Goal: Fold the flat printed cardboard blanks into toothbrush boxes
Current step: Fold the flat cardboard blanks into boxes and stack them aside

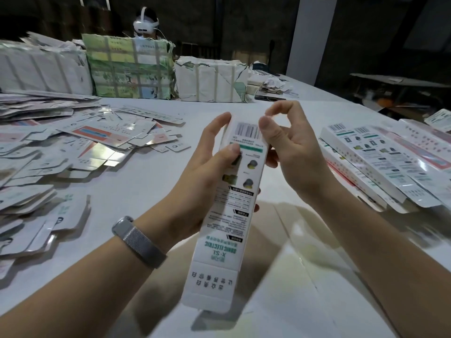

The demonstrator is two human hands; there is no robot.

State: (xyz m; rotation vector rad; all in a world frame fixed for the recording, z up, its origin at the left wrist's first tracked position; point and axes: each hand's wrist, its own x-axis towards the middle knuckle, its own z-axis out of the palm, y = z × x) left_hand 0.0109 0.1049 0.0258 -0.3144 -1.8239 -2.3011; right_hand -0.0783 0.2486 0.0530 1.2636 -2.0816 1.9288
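1. I am holding one box (234,203) up off the worktop (280,276), lengthwise away from me, so that both ends are staying free to work on. It is already looking squared up into a tube, not flat.

2. My left hand (207,172) is gripping the box from its left side, thumb lying across the printed face and fingers curled round behind. I judge this grip is there to keep the tube from collapsing while the other hand tends the far end.

3. My right hand (290,152) is sitting at the far end, thumb pressing on the barcode panel near the top edge. Its forefinger is curling above the end, touching nothing I can see. Whether the remaining fingers are gripping the box behind, I cannot tell, as the box is hiding them.

4. The near flap (210,286) is hanging open toward me, not yet tucked. In my judgement the far end is being closed first, with this one to follow.

5. Flat blanks (48,167) are lying spread in a loose heap on the left of the worktop, within reach of the left hand, presumably as the supply.

6. Folded boxes (380,162) are lying side by side on the right, likely the done pile.

7. Taped bundles (131,69) are standing along the far edge, and another person wearing a headset (146,23) is sitting behind them.
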